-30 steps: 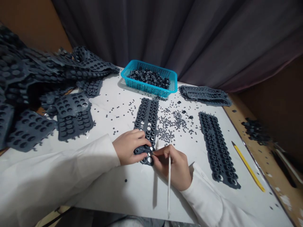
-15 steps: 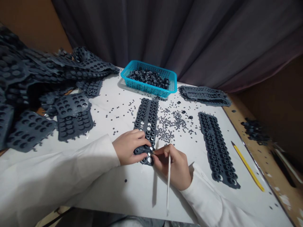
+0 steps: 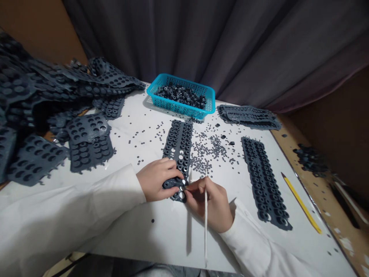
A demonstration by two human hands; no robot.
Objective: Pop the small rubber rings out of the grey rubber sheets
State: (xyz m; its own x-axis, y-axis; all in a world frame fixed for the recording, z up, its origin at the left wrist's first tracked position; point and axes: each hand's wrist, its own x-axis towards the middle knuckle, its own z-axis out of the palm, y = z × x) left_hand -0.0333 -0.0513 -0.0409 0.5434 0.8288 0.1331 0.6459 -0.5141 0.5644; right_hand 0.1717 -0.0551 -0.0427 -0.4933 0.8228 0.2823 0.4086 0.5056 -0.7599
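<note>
A dark grey moulded rubber sheet (image 3: pixel 181 138) with rows of round ring parts lies lengthwise before me, with several white gaps showing through it. My left hand (image 3: pixel 158 180) is closed on the sheet's near part, thumb and fingers gripping a raised, bent edge. Beside it, the thumb and forefinger of my right hand (image 3: pixel 211 200) pinch at the sheet's right edge; what sits between the fingertips is too small to make out. A thin white stick (image 3: pixel 205 231) is also held in that hand, pointing down toward the table's front edge.
A blue basket (image 3: pixel 181 108) of small dark rings stands at the back. Small dark discs (image 3: pixel 217 148) are scattered right of the sheet. Another ring sheet (image 3: pixel 265 181) and a yellow pencil-like tool (image 3: pixel 301 202) lie right, stacked sheets (image 3: pixel 249 116) behind. Moulded sheets (image 3: pixel 90 146) are heaped left.
The white stick has tilted slightly, its lower end shifting a little to the right. Both hands keep nearly the same place on the sheet.
</note>
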